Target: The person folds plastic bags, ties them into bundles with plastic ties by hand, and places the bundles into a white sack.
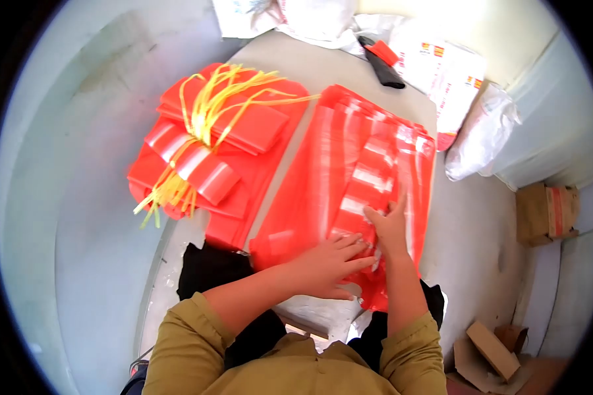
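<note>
A wide stack of red plastic bags (296, 191) lies on the table in front of me, with a folded, shiny white-banded strip of red plastic (369, 174) on its upper side. My left hand (329, 266) rests on the near part of the stack, fingers spread. Beside it my right hand (390, 230) touches the strip, its index finger stretched out and its thumb apart. To the left sits a pile of folded red bags (257, 128), topped by a bunch of yellow plastic ties (207, 122).
White printed sacks (451, 79) line the table's far edge, near a black item with a red patch (383, 66). A white plastic bag (484, 131) stands at the right. Cardboard boxes (547, 214) sit on the floor by the right wall, with opened cardboard (491, 352) lower down.
</note>
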### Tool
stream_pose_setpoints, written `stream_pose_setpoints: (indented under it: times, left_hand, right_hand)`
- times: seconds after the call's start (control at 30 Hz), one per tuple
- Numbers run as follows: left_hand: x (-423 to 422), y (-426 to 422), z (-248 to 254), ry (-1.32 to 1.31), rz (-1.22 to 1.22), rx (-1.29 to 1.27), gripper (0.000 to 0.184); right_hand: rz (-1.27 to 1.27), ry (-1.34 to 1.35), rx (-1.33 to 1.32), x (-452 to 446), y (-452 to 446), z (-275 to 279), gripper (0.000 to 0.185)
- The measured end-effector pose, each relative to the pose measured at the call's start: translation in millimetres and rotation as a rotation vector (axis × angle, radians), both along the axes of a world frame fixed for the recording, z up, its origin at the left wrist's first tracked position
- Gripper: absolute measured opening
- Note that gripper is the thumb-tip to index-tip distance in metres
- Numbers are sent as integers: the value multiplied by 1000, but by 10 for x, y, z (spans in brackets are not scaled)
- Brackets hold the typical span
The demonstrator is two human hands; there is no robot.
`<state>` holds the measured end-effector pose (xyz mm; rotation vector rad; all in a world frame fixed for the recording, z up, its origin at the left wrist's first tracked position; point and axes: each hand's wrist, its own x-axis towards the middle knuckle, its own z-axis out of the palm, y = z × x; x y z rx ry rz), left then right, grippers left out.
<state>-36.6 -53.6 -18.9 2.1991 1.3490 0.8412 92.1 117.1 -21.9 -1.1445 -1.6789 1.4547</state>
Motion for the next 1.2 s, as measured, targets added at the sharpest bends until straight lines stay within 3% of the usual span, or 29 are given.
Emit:
stream_pose_setpoints:
  times: [0.07,0.17,0.23,0.3,0.47,0.77,0.87,0.97,1.07,1.2]
  left_hand:
    - [-39,80,-27,-67,45,32,79]
    - [-357,103,-53,63,465,154,71]
    - [-638,90,308,165,904,121,73]
    - [-1043,81,157,253,1158,211,76]
    - [-1762,-101,106,311,1362,-58,71]
    - [-2004,-91,16,330,1407,-318,63]
    - [-1977,-98,8,356,1416,-189,56]
    - [-1891,-42,100,-87,1316,-13,43]
    - [-1622,68,173,-180,1232,117,27]
    - [-1142,276,237,-368,852,-23,15]
  right_hand:
    - [-11,93,-113,-32,-15,26,109]
    - [15,36,-163,-12,40,116,109]
    - [0,89,-261,-60,0,268,108]
    - [11,180,-325,40,34,252,106]
    - [106,300,-487,292,97,148,92]
    - [162,487,-696,559,-54,342,73]
    - [125,493,-762,667,-29,335,71]
    - [117,525,-800,766,26,291,70]
    - [108,539,-796,815,56,252,70]
    - [158,573,-674,832,95,207,74]
